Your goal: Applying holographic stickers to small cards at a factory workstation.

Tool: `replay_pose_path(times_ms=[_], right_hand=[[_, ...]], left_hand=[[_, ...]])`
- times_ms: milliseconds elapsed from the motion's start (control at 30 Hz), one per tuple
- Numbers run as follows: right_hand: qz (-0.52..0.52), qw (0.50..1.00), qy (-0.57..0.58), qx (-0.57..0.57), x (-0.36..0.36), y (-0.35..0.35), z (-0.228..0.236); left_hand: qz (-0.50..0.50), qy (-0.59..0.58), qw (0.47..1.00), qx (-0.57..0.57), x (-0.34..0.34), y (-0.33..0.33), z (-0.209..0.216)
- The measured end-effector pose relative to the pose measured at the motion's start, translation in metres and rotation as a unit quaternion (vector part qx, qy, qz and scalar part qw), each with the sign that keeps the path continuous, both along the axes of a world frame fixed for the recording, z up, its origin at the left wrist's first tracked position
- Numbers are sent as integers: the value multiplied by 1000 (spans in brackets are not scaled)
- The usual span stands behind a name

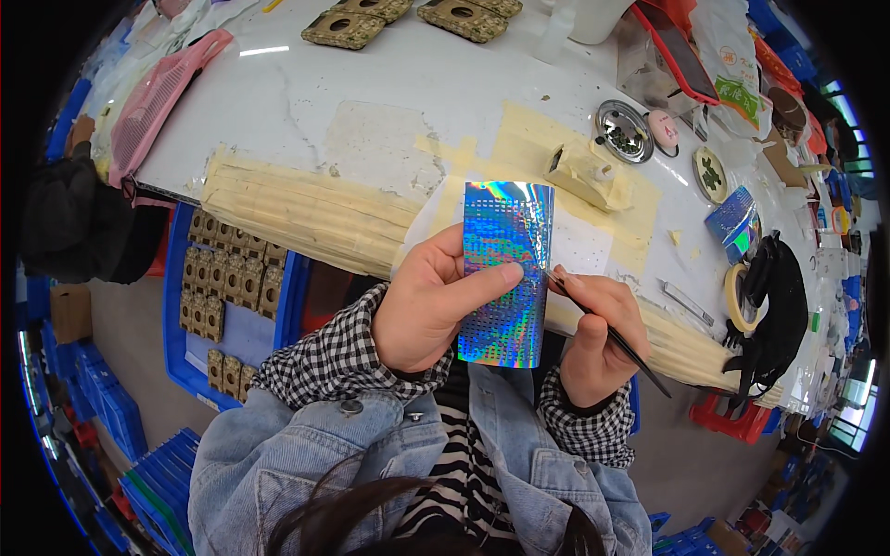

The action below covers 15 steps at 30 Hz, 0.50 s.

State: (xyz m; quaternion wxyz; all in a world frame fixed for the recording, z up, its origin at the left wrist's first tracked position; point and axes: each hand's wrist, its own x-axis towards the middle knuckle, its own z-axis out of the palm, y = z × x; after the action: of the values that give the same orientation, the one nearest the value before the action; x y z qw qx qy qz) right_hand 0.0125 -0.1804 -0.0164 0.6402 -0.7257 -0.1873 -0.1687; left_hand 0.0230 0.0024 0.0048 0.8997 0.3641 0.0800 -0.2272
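My left hand point(422, 301) grips a shiny blue holographic sticker sheet point(501, 334) by its left side, the thumb lying across its front. Rows of small marks cover the sheet, which is held upright above the table's near edge. In my right hand point(601, 341) is a pair of dark tweezers point(638, 360), pinched between thumb and fingers. Their tip meets the sheet's right edge, close to my left thumb. Whether the tip has hold of a sticker is too small to tell.
Camouflage-patterned cases point(345, 30) lie at the table's far side; more fill a blue crate point(176, 315) below left. Beyond the sheet sits a taped block point(589, 176). A round metal dish point(623, 132) of small dark pieces, a tape roll point(739, 301) and a black bag point(781, 315) are rightward.
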Motion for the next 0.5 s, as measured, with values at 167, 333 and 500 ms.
replay_pose_path(times_ms=[167,333,500], right_hand=[[0,1000,3,10,-1,1,-1],[-7,999,28,44,-1,5,-4],[3,991,63,119,-2,9,-4]], left_hand=[[1,-3,1000,-6,0,0,-1],[1,1,1000,-6,-1,-1,0],[4,2,1000,-3,-1,0,0]])
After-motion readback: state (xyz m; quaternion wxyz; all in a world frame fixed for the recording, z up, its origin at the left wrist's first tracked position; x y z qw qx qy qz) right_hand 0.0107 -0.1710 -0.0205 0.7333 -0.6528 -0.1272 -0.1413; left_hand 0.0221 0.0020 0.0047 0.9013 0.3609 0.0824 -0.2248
